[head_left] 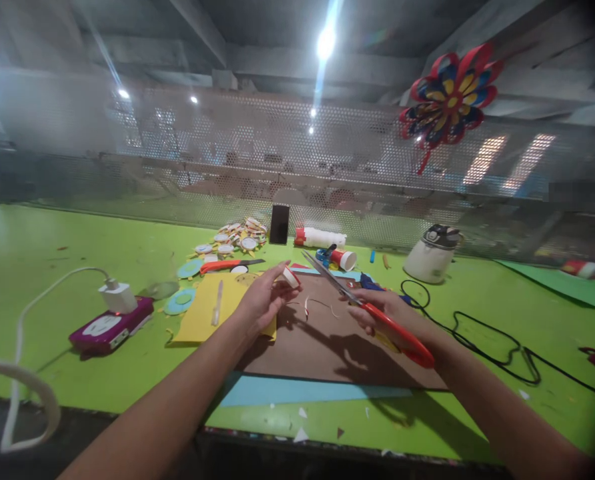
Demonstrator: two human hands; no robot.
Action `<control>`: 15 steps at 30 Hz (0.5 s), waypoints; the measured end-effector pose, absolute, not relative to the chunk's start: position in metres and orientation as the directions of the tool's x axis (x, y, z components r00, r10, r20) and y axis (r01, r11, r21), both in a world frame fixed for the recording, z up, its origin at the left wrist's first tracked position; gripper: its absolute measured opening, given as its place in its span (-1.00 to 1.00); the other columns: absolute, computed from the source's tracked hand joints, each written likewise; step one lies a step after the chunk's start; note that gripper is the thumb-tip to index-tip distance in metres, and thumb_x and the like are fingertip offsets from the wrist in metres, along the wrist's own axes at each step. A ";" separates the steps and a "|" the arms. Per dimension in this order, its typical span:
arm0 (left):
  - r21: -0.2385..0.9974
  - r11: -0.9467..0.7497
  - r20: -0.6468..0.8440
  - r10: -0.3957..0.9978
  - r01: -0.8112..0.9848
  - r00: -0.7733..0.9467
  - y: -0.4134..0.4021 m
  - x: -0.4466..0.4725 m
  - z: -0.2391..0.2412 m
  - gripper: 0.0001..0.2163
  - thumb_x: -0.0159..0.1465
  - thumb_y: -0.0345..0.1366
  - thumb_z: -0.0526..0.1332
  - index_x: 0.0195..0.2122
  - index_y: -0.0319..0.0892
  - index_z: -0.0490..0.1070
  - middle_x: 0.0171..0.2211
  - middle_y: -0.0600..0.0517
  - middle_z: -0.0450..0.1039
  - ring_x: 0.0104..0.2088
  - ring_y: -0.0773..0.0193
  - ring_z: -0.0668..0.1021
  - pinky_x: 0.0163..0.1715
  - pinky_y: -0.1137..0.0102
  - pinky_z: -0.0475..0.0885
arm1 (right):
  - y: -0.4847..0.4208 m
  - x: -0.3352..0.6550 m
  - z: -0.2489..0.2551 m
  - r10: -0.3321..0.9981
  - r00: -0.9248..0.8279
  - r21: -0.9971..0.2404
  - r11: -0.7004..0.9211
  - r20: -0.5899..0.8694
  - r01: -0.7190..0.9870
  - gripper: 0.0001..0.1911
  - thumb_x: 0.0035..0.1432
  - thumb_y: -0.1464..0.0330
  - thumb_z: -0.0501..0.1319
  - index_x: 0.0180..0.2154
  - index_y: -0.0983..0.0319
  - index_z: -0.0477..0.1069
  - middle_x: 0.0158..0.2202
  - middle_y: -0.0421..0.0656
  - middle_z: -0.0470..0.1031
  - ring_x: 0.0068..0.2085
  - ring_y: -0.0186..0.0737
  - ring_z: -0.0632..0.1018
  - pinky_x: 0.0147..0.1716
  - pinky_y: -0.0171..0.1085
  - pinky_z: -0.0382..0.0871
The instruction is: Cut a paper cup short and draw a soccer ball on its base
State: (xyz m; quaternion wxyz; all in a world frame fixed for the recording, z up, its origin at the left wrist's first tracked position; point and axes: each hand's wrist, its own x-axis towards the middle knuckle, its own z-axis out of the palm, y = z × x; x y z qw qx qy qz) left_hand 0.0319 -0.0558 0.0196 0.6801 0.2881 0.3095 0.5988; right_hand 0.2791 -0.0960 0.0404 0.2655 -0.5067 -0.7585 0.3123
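Between the thumb and fingers of my left hand [265,297] is a small red and white paper cup piece [291,277]. My right hand [385,310] grips red-handled scissors [395,333], their long blades pointing up and left past the cup piece without touching it. Below both hands lies a brown sheet [297,357], with thin curled paper strips [307,307] on it. Left of it, a yellow sheet [192,320] sits partly under my left hand, with a whitish pen-like stick [218,303] on top.
A purple power strip [122,327] with a charger stands at left. Behind are an orange-handled knife [222,266], a pile of paper discs [247,233], a dark phone [279,224] and stacked paper cups [322,237]. At right are a white kettle-like container [431,257] and a black cable [497,347].
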 end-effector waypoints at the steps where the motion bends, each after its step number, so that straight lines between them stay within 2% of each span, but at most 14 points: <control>1: 0.773 0.117 -0.071 0.993 -0.624 0.098 -0.056 0.032 0.019 -0.80 0.24 -0.35 0.23 -0.12 -0.24 0.47 -0.44 -0.03 0.51 -0.45 0.30 0.57 -0.38 0.43 0.51 | -0.094 0.278 0.040 0.932 -0.353 -0.759 0.284 0.076 0.586 -0.47 0.17 0.08 0.21 0.09 0.23 0.43 -0.47 -0.19 0.44 -0.50 -0.33 0.42 -0.49 -0.32 0.34; 3: 0.795 0.121 -0.063 0.991 -0.595 0.118 -0.056 0.032 0.017 -0.79 0.18 -0.35 0.28 -0.16 -0.26 0.48 -0.43 -0.03 0.50 -0.44 0.32 0.56 -0.35 0.42 0.51 | -0.091 0.277 0.037 0.929 -0.367 -0.785 0.268 0.057 0.558 -0.49 0.16 0.07 0.23 0.05 0.20 0.45 -0.47 -0.20 0.42 -0.49 -0.34 0.42 -0.49 -0.34 0.33; 5: 0.821 0.122 -0.050 0.989 -0.557 0.143 -0.058 0.031 0.017 -0.74 0.10 -0.39 0.33 -0.15 -0.26 0.47 -0.44 -0.01 0.47 -0.45 0.33 0.54 -0.42 0.47 0.46 | -0.089 0.278 0.033 0.926 -0.376 -0.807 0.249 0.036 0.536 -0.51 0.15 0.04 0.23 0.00 0.20 0.47 -0.46 -0.20 0.40 -0.48 -0.34 0.41 -0.48 -0.34 0.33; 9: 0.880 0.084 -0.010 0.987 -0.467 0.160 -0.062 0.031 0.018 -0.45 -0.02 -0.49 0.39 0.04 -0.16 0.39 -0.35 0.03 0.48 -0.44 0.38 0.51 -0.49 0.53 0.39 | -0.089 0.283 0.026 0.929 -0.370 -0.831 0.196 -0.013 0.521 -0.47 0.16 0.00 0.19 -0.02 0.25 0.48 -0.49 -0.20 0.37 -0.50 -0.33 0.39 -0.53 -0.34 0.31; 12: 0.919 0.082 -0.003 0.980 -0.386 0.200 -0.066 0.033 0.018 -0.36 0.03 -0.40 0.42 0.16 -0.11 0.28 -0.33 0.03 0.48 -0.45 0.38 0.50 -0.45 0.48 0.42 | -0.090 0.291 0.024 0.932 -0.363 -0.825 0.185 -0.026 0.535 -0.47 0.13 0.02 0.23 -0.01 0.26 0.49 -0.54 -0.21 0.35 -0.54 -0.34 0.35 -0.56 -0.34 0.26; 15: 0.934 0.088 0.016 0.958 -0.346 0.287 -0.068 0.037 0.018 -0.42 0.11 -0.24 0.41 0.12 -0.13 0.24 -0.34 0.00 0.48 -0.44 0.35 0.52 -0.45 0.46 0.42 | -0.091 0.298 0.025 0.926 -0.377 -0.812 0.204 -0.021 0.547 -0.50 0.15 0.05 0.22 -0.03 0.26 0.51 -0.59 -0.23 0.32 -0.57 -0.35 0.31 -0.59 -0.35 0.22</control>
